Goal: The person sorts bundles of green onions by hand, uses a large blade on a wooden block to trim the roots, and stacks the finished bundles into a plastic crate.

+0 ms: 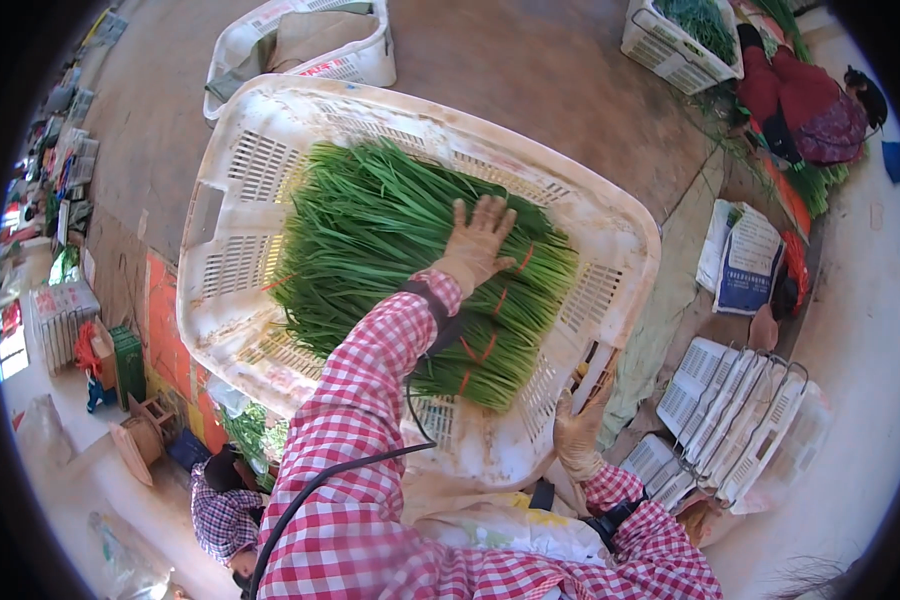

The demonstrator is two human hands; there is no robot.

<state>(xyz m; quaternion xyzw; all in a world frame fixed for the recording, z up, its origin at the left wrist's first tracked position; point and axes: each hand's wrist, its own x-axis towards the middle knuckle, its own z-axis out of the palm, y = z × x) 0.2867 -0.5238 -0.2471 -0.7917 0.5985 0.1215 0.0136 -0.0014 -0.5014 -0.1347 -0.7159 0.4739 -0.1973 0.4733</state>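
Note:
A large dirty white plastic basket (pixel 622 225) fills the middle of the view, tilted a little. Inside it lie bundles of green garlic chives (pixel 375 217), or a similar long-leaved vegetable, bound with red ties (pixel 499 301). My left hand (pixel 476 244) rests flat on the bundles, fingers spread and holding nothing. At the basket's near right corner, my right hand (pixel 581 431) grips the rim by the handle opening; its fingertips are partly hidden. Both hands appear to be in thin gloves. A black cable (pixel 345 465) runs along my left sleeve.
Another white basket (pixel 352 56) with sacking inside stands beyond. Stacked baskets (pixel 727 420) and a printed sack (pixel 750 259) are on the right. One person (pixel 802 105) sits at upper right by a basket of greens (pixel 682 52); another person (pixel 225 510) is at lower left.

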